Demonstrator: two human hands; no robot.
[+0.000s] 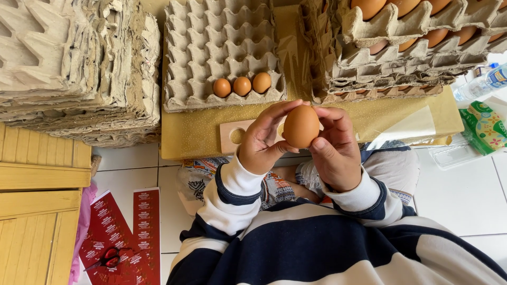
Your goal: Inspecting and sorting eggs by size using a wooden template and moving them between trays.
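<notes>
one head cam, looks steeply down, close over low table [200,137] & lap.

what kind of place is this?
Likely a small egg sorting or packing spot, on a tiled floor. Stacks of empty trays, full trays, and both hands, left hand and right hand, holding an egg.

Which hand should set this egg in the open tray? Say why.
Left hand, probably: it sits right below the tray with three eggs, fingers on the egg. The right hand lies farther off.
</notes>
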